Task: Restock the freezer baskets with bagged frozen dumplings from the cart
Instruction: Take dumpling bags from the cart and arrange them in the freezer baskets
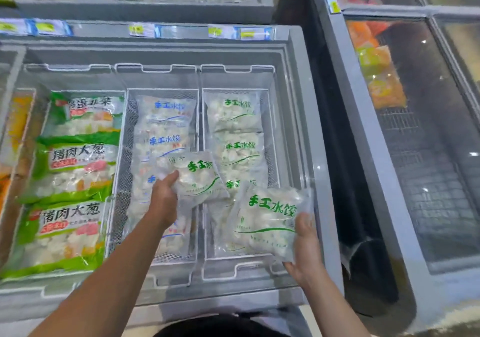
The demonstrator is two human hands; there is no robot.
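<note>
left hand [163,196]: fingers clamped on a green-print bag [198,175], held over the divide between middle basket [122,181] and right basket [272,139], likely bound for the right stack
right hand [304,248]: fingers curled under a second bag [267,222] above the right basket's near end, ready to lay flat

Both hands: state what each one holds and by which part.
The left hand grips a clear green-lettered dumpling bag by its left edge. The right hand grips another clear green-lettered dumpling bag at its lower right corner.
</note>
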